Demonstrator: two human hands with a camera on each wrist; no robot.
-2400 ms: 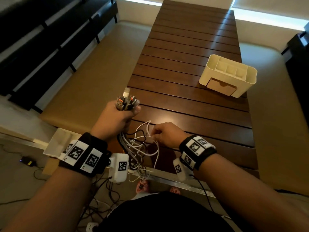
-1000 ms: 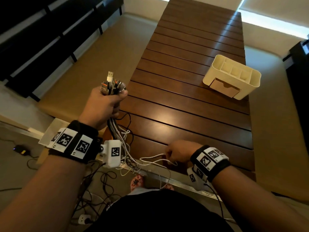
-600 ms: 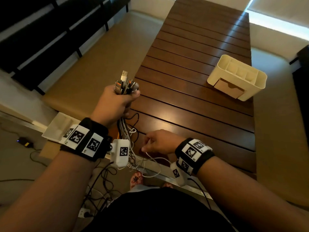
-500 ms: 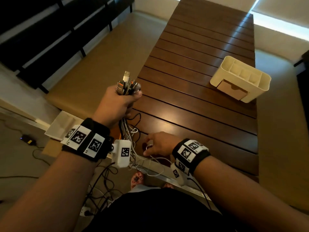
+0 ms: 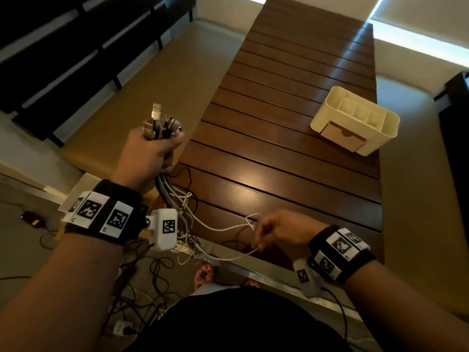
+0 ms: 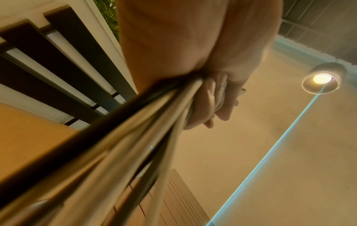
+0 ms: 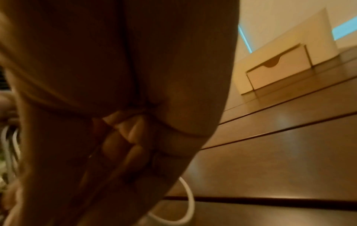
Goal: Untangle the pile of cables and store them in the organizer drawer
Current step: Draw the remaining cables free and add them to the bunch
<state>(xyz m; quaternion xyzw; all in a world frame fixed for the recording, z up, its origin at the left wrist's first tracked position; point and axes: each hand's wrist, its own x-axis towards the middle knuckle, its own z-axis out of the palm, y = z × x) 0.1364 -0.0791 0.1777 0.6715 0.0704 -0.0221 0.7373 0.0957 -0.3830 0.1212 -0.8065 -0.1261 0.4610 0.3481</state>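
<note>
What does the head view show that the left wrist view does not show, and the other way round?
Only the head view shows the cable plugs sticking up out of the left hand, the right hand pinching a white cable, and the cream organizer with its drawer closed. Only the left wrist view shows a lit ceiling lamp and the curled fingers from below. Both views show the left hand gripping the cable bundle and the slatted wooden table.

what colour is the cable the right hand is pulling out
White. The right hand pinches a thin white cable; the head view shows it best.
</note>
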